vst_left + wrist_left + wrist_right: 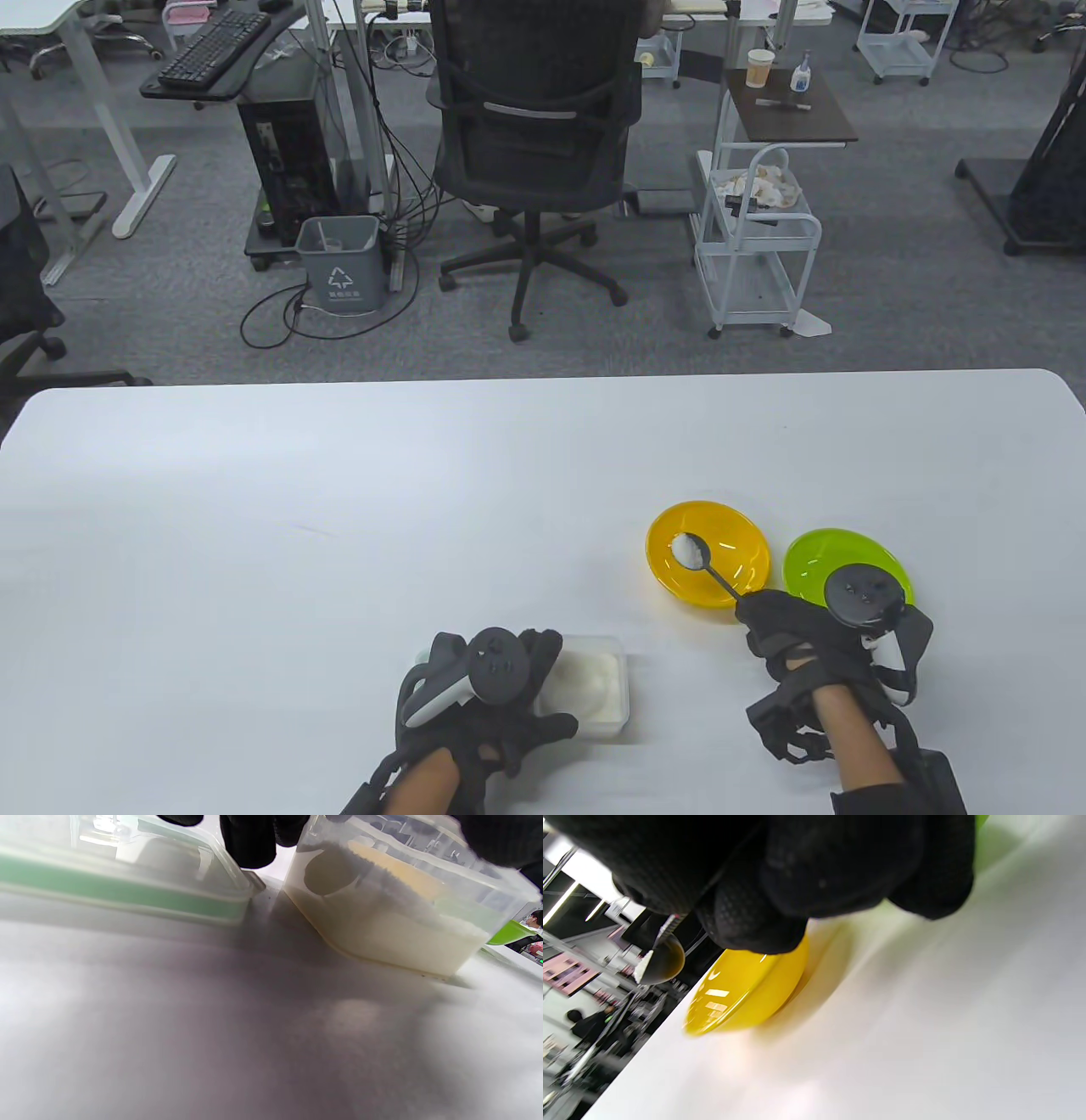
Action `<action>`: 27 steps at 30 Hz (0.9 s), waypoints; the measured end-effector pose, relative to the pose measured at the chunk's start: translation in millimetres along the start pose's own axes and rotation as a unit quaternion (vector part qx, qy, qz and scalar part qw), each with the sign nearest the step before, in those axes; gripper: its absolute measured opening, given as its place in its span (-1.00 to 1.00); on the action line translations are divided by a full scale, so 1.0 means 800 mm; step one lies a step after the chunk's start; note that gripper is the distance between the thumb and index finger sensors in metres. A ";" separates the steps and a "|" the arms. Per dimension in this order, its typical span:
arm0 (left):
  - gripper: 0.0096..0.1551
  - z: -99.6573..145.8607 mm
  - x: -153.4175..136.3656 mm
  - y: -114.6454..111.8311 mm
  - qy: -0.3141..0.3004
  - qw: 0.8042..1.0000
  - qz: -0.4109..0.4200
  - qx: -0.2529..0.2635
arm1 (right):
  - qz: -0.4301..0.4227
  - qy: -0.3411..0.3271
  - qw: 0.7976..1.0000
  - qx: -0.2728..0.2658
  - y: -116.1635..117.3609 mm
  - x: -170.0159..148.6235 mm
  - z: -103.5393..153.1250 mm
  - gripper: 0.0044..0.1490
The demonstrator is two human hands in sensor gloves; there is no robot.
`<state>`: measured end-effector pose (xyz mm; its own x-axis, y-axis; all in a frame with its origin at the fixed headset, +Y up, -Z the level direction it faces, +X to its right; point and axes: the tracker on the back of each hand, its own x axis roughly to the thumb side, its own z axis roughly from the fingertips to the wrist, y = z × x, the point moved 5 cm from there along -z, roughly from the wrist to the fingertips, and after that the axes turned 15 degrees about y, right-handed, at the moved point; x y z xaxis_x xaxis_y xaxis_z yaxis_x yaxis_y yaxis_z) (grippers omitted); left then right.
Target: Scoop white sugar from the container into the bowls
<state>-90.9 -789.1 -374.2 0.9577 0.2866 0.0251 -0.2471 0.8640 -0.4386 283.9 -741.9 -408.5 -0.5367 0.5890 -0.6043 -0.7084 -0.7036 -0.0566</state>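
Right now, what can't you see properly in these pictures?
- Green bowl: table view, tracker on the right hand covers its near part.
- Container: table view, left hand hides its left side.
- Lid: left wrist view, blurred and cut off.
- Spoon: right wrist view, handle hidden by fingers.

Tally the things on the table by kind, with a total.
Bowls: 2, yellow bowl and green bowl
Spoons: 1, spoon heaped with sugar
Containers: 1, sugar container
Lids: 1, green-rimmed lid
Total: 5
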 end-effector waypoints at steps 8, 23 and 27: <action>0.18 0.000 0.000 0.000 0.000 1.000 -0.001 0.000 | 0.137 -0.039 0.972 -0.189 -0.011 0.007 0.008 -0.50; 0.18 0.000 0.000 0.000 -0.001 1.000 -0.001 -0.001 | 0.328 -0.134 0.864 -0.357 0.012 0.044 0.052 -0.47; 0.18 0.000 0.000 0.000 -0.001 1.000 -0.001 0.001 | 0.330 -0.135 0.866 -0.352 0.014 0.044 0.053 -0.47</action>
<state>-91.1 -789.0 -374.3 0.9579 0.2856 0.0278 -0.2452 0.8651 -0.4375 237.9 -712.5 -396.9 -0.8731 -0.0281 -0.4867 0.1962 -0.9341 -0.2981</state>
